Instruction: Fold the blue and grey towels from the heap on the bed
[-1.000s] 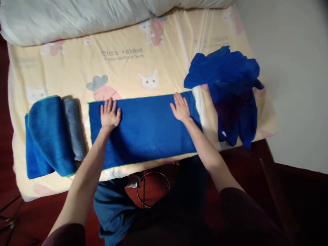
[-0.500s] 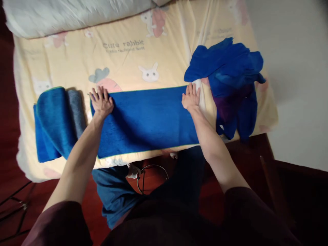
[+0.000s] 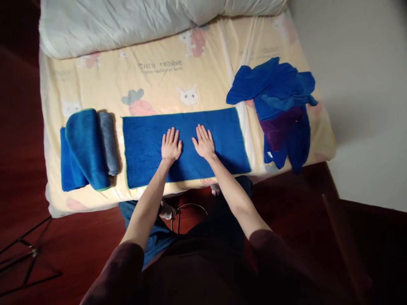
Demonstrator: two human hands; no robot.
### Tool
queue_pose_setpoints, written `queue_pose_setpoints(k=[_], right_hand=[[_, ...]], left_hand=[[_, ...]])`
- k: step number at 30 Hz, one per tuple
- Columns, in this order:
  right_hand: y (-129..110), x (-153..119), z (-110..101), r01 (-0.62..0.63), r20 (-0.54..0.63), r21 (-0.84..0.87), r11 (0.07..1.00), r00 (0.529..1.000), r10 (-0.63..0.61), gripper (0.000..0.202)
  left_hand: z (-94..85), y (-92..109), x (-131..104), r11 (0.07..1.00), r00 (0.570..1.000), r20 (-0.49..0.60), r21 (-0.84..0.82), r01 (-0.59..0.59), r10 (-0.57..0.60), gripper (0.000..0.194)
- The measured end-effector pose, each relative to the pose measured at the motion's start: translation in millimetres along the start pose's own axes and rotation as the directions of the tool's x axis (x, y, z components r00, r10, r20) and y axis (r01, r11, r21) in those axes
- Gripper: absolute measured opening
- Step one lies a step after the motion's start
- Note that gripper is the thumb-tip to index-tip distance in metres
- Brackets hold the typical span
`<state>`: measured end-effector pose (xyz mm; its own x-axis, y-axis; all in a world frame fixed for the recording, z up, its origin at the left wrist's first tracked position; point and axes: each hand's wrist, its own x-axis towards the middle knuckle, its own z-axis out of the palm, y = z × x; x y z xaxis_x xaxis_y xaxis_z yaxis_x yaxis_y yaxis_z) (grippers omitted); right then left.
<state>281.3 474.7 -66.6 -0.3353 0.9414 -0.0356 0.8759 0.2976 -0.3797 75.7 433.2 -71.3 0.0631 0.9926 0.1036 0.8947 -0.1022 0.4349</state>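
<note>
A blue towel (image 3: 143, 148) with a thin green edge lies spread out flat in front of me. My left hand (image 3: 171, 146) rests palm down a little left of its middle, fingers stretched out. Just to the right, my right hand (image 3: 204, 143) also lies flat on the cloth with fingers extended. A gap of bare towel separates the two hands, and neither one grips anything.
Folded blue towels (image 3: 85, 148) and a rolled grey towel (image 3: 108, 142) lie at the left. A crumpled heap of blue and purple cloths (image 3: 280, 93) sits at the right. Behind is a pale quilt (image 3: 127, 25) on the yellow rabbit-print sheet (image 3: 104, 80).
Both hands have slid inward from the towel's two ends to near its middle, staying flat. The view has shifted, so the bed's left side shows more fully.
</note>
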Motion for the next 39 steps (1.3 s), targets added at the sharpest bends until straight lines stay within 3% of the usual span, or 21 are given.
queue_pose_setpoints(k=[4, 7, 9, 11, 13, 15, 17, 19, 21, 23, 25, 29, 32, 35, 39], right_hand=[[70.4, -26.1, -29.0, -0.143, -0.035, -0.093, 0.985, 0.990, 0.140, 0.065], [116.0, -44.9, -46.6, -0.254, -0.050, -0.158, 0.954, 0.967, 0.249, 0.065], [133.8, -50.1, -55.9, -0.284, -0.039, -0.192, 0.940, 0.959, 0.282, 0.064], [136.8, -49.2, -61.8, -0.297, -0.025, -0.209, 0.932, 0.954, 0.299, 0.064], [121.2, -46.1, -62.1, -0.314, -0.035, -0.207, 0.927, 0.949, 0.314, 0.063], [85.8, -46.4, -53.6, -0.270, -0.069, -0.180, 0.946, 0.963, 0.261, 0.064], [35.1, -54.4, -35.4, -0.137, -0.082, -0.117, 0.984, 0.988, 0.128, 0.065], [-18.9, -69.7, -11.9, -0.012, -0.008, -0.011, 1.000, 1.000, 0.012, 0.065], [-61.8, -87.1, 9.0, -0.002, 0.047, 0.058, 0.998, 0.999, -0.001, 0.065], [-84.4, -99.7, 20.8, -0.004, 0.064, 0.091, 0.996, 0.998, -0.002, 0.066], [-86.7, -105.4, 22.6, 0.024, 0.063, 0.106, 0.994, 0.998, -0.031, 0.066], [-49.4, -109.7, 8.8, 0.037, 0.023, 0.093, 0.995, 0.999, -0.039, 0.066], [4.4, -120.5, -8.9, -0.087, -0.010, 0.030, 0.996, 0.996, 0.087, 0.067], [68.7, -138.1, -33.2, -0.262, -0.019, -0.047, 0.964, 0.965, 0.262, 0.068], [133.9, -159.9, -57.9, -0.304, 0.038, -0.122, 0.945, 0.950, 0.310, 0.068]], left_hand=[[-40.0, -62.4, -28.2, 0.982, 0.978, -0.102, 0.041, 0.186, -0.181, 0.070], [-66.8, -103.1, -48.3, 0.961, 0.959, -0.115, 0.067, 0.268, -0.260, 0.073], [-79.6, -119.4, -54.9, 0.960, 0.962, -0.077, 0.081, 0.267, -0.261, 0.074], [-86.6, -123.1, -56.7, 0.961, 0.964, -0.049, 0.086, 0.264, -0.261, 0.074], [-85.9, -111.1, -57.1, 0.959, 0.962, -0.053, 0.083, 0.272, -0.269, 0.073], [-76.0, -82.5, -59.5, 0.968, 0.971, -0.057, 0.076, 0.238, -0.234, 0.071], [-57.2, -41.1, -65.1, 0.988, 0.990, -0.025, 0.063, 0.138, -0.136, 0.070], [-33.8, 4.0, -73.1, 0.999, 0.999, 0.036, 0.036, 0.029, -0.031, 0.068], [-13.1, 41.1, -81.7, 1.000, 0.996, 0.093, -0.005, -0.009, 0.009, 0.065], [-1.5, 61.9, -89.4, 1.000, 0.994, 0.106, -0.025, 0.001, 0.001, 0.064], [-1.1, 64.9, -95.9, 0.999, 0.995, 0.099, -0.034, 0.002, 0.001, 0.064], [-21.8, 34.3, -110.5, 1.000, 0.999, 0.049, -0.012, 0.009, -0.009, 0.064], [-43.5, -3.1, -128.2, 0.997, 0.997, -0.005, 0.023, 0.079, -0.079, 0.065], [-65.4, -41.2, -148.7, 0.978, 0.977, -0.071, 0.057, 0.203, -0.199, 0.069], [-86.1, -76.6, -172.0, 0.944, 0.944, -0.122, 0.095, 0.318, -0.306, 0.072]])
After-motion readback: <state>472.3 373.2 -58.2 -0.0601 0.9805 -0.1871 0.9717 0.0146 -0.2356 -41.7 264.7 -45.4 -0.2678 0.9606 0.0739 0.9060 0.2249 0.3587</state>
